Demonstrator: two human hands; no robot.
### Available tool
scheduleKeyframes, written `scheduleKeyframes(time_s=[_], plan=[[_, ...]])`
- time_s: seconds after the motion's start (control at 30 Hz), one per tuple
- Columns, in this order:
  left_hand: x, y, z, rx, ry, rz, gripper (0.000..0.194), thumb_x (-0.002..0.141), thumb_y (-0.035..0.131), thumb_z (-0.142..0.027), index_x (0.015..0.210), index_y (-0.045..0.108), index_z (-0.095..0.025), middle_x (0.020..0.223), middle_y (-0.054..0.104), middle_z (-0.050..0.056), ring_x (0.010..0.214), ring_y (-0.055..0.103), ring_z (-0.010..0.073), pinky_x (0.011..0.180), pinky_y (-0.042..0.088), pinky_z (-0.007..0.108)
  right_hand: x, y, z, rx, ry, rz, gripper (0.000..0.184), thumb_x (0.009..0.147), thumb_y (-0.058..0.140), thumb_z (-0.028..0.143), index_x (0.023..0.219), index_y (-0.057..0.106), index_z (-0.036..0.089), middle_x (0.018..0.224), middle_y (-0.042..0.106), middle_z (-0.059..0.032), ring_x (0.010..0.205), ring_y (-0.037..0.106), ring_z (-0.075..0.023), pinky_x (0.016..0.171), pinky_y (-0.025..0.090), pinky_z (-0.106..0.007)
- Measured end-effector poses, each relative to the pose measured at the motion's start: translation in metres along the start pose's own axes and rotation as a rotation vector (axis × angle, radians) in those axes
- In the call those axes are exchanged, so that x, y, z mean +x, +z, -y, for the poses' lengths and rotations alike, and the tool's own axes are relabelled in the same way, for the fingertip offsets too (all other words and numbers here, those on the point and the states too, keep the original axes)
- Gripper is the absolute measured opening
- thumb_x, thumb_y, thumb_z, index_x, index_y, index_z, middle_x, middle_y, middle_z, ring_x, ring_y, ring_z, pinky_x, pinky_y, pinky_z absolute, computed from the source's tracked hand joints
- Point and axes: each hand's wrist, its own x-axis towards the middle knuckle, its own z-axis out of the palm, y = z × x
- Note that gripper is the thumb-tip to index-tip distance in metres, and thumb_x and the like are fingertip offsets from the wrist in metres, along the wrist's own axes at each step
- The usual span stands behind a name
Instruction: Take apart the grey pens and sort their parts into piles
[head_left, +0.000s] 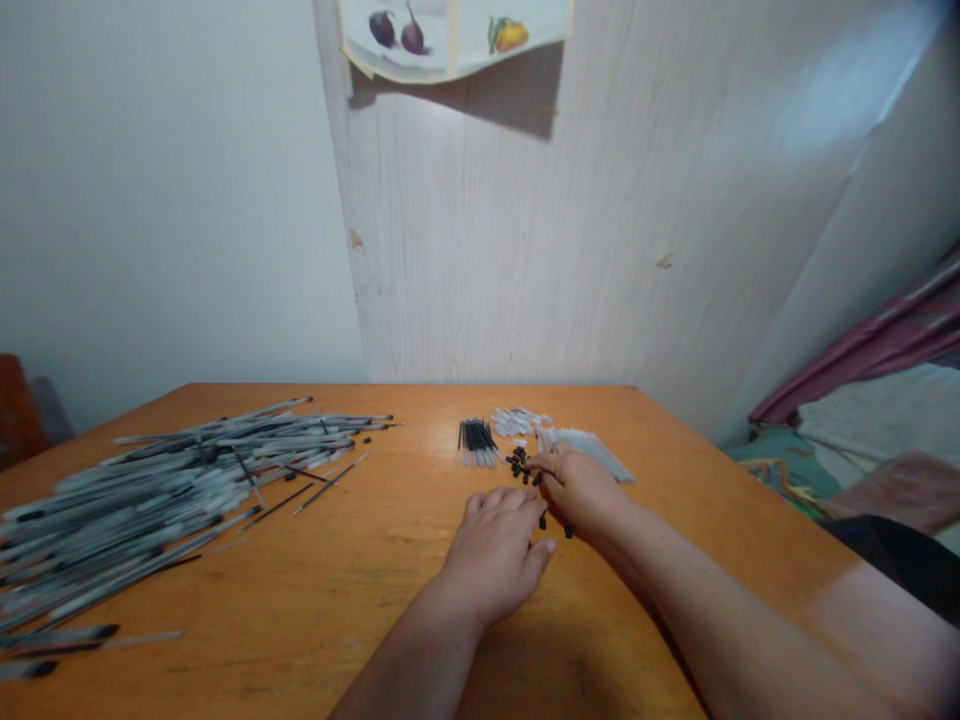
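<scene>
My left hand [499, 545] is low over the wooden table [360, 600], palm down, its fingers stretched forward and its thumb apart. Just right of it, my right hand [577, 487] reaches in with bent fingers close together around a small black cap [538, 479]. Several more black caps [517, 462] lie in a loose cluster by those fingertips. Two stray ones, a black cap [543, 522] and another cap [568, 532], sit nearer me between the hands. Beyond the cluster lie a row of thin black pen refills [477, 442], small whitish pieces [517, 421] and clear pen tubes [600, 455], partly hidden behind my right hand.
A wide heap of whitish pens with black ends [172, 480] spreads over the table's left side, with loose thin refills [330, 484] at its right edge. The wall [487, 250] stands behind the table. Bedding [877, 430] lies to the right.
</scene>
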Motion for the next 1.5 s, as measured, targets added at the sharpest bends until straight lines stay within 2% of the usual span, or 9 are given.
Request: scheduleKeyframes(time_s=[0.27,0.5,0.87,1.07,1.27,1.5], plan=[[0.000,-0.001,-0.001,0.013,-0.005,0.012,0.041,0.093,0.051,-0.041,0.131,0.057,-0.028,0.135,0.060,0.006,0.126,0.050,0.0273,0.105,0.037,0.044,0.001,0.000,0.002,-0.022,0.007,0.037,0.040,0.094,0.043,0.026,0.121,0.071,0.033,0.108,0.066,-0.0061,0.092,0.062,-0.0185,0.074,0.040,-0.027],[0.000,-0.001,0.000,0.012,0.002,0.008,0.043,0.092,0.051,-0.040,0.133,0.056,-0.028,0.137,0.059,0.006,0.127,0.050,0.0270,0.106,0.037,0.044,0.003,-0.002,0.003,-0.011,0.009,0.034,0.038,0.093,0.042,0.025,0.115,0.073,0.030,0.109,0.067,-0.0069,0.094,0.062,-0.0197,0.076,0.040,-0.028],[0.000,0.001,0.001,-0.008,0.008,-0.013,0.041,0.092,0.052,-0.040,0.131,0.057,-0.029,0.132,0.061,0.006,0.124,0.050,0.0285,0.102,0.038,0.045,0.003,-0.002,0.009,-0.018,-0.075,0.065,0.044,0.094,0.042,0.026,0.129,0.068,0.034,0.108,0.065,-0.0074,0.092,0.063,-0.0193,0.077,0.041,-0.028],[0.000,0.000,0.001,-0.003,0.012,-0.011,0.043,0.091,0.054,-0.040,0.133,0.055,-0.029,0.131,0.061,0.005,0.124,0.050,0.0277,0.104,0.037,0.045,0.003,-0.002,0.008,-0.037,-0.088,0.080,0.043,0.094,0.042,0.026,0.127,0.069,0.033,0.109,0.065,-0.0076,0.091,0.063,-0.0197,0.076,0.041,-0.029],[-0.001,0.000,0.001,-0.002,0.016,-0.006,0.045,0.092,0.052,-0.041,0.136,0.053,-0.029,0.137,0.059,0.005,0.127,0.049,0.0279,0.105,0.037,0.045,0.005,-0.003,0.007,-0.040,-0.016,0.047,0.037,0.093,0.042,0.025,0.112,0.074,0.029,0.108,0.066,-0.0066,0.093,0.062,-0.0194,0.075,0.039,-0.028],[-0.001,0.003,0.003,0.011,0.012,-0.007,0.045,0.092,0.051,-0.042,0.135,0.054,-0.029,0.139,0.057,0.005,0.127,0.048,0.0275,0.106,0.036,0.045,0.001,-0.008,0.013,-0.101,0.025,0.048,0.039,0.096,0.039,0.027,0.120,0.070,0.028,0.115,0.066,-0.0082,0.095,0.063,-0.0202,0.074,0.039,-0.028]])
